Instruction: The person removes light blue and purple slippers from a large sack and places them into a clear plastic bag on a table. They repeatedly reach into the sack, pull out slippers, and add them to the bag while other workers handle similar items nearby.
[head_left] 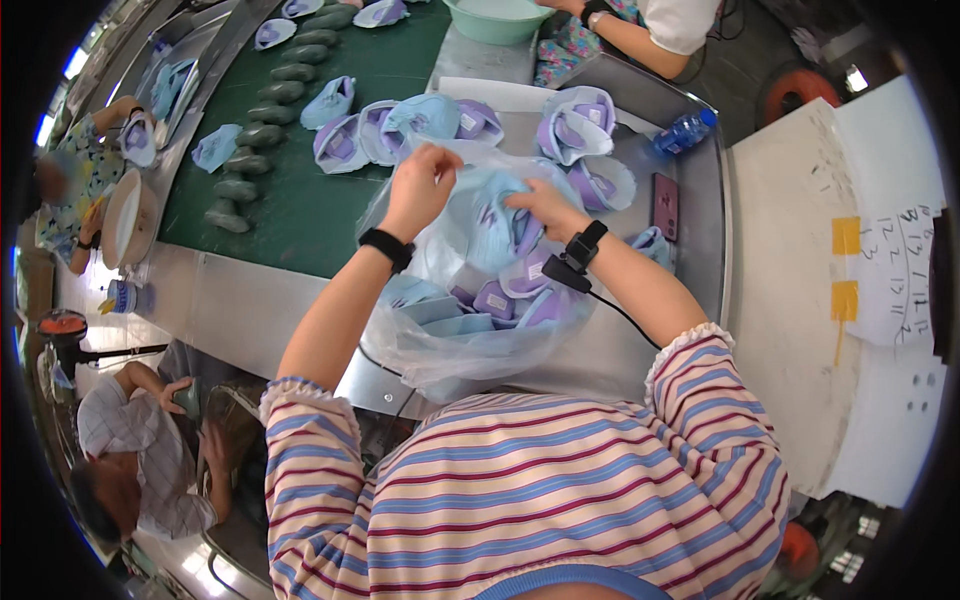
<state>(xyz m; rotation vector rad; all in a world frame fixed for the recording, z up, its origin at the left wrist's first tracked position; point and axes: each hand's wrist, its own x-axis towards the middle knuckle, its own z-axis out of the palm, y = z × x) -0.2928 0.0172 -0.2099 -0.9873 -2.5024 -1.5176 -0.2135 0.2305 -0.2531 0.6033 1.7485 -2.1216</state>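
Note:
A clear plastic bag [400, 345] lies in front of me with several light blue and purple shoe uppers inside it. Over the bag, my right hand [553, 208] grips the edge of a light blue shoe upper [485, 225] with a dark mark on its side. My left hand [422, 190] is at the bag's far left side, fingers curled together; whether anything is pinched in them is hidden. Just beyond the bag, more shoe uppers [415, 118] lie in a row. Another small group of uppers [577, 125] rests beyond my right hand.
A green conveyor belt [300, 215] carries a line of dark shoe lasts [265, 135]. On the metal tray at right are a blue bottle [685, 132] and a phone [664, 207]. A pale green basin [497, 20] stands at the far side. Other people work across and left.

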